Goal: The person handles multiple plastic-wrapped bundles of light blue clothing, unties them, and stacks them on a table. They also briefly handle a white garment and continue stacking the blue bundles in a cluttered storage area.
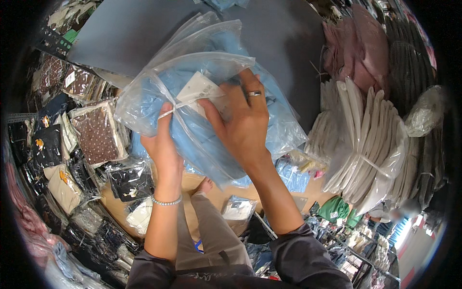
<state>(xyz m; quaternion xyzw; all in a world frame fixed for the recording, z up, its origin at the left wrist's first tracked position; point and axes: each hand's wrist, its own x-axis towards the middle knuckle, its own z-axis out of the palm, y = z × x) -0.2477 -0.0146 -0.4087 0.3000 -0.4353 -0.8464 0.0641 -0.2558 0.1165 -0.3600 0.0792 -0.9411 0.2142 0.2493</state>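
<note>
A bundle of light blue garments in clear plastic bags (202, 133) is held up in front of me, tied around with a white plastic strip (175, 106). My left hand (162, 144) grips the bundle's near left side, its thumb on top beside the knot with the strip across it. From the knot, one end of the strip runs to the thumb of my right hand (243, 112), whose fingers curl over the bundle. A ringed finger reaches the clear plastic. Under the right fingers lies a white printed card (198, 88), partly covered. The left fingers are hidden below the bundle.
Beyond the bundle is a dark grey surface (288, 47). Bagged garments, including a brown dotted one (97, 133), are piled at left. Tied off-white stacks (361, 144) and mauve garments (355, 54) stand at right. Below are a tan floor (119, 206) and a bagged item (238, 209).
</note>
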